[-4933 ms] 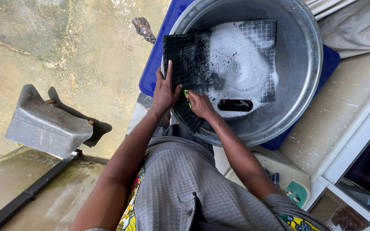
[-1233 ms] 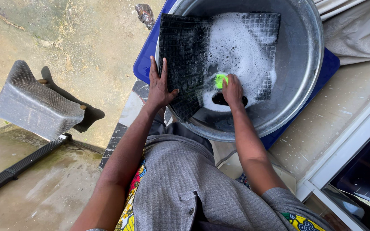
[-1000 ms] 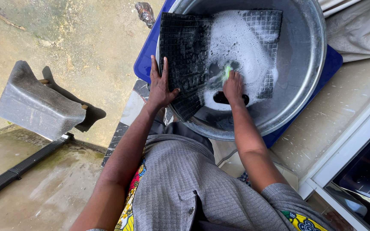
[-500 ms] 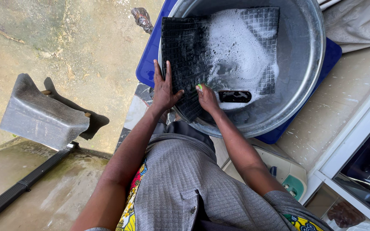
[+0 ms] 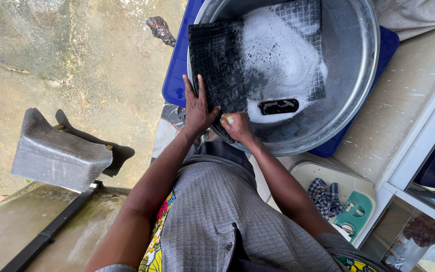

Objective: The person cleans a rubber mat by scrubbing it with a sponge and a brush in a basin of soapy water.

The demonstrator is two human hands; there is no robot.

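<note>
A black rubber grid mat, half covered in white soap foam, lies in a large round metal basin. My left hand presses flat on the mat's near left edge, fingers spread. My right hand is closed on a green sponge at the mat's near corner, right beside my left hand. A dark oval slot in the mat shows just right of my right hand.
The basin rests on a blue plastic lid. A grey mat piece lies on the concrete at left, with a black strip below it. A checked cloth sits on a cream and green object at lower right. Pale fabric is at top right.
My right hand with the sponge slid from the foamy middle of the mat back to its near corner beside my left hand. The view shifted slightly.
</note>
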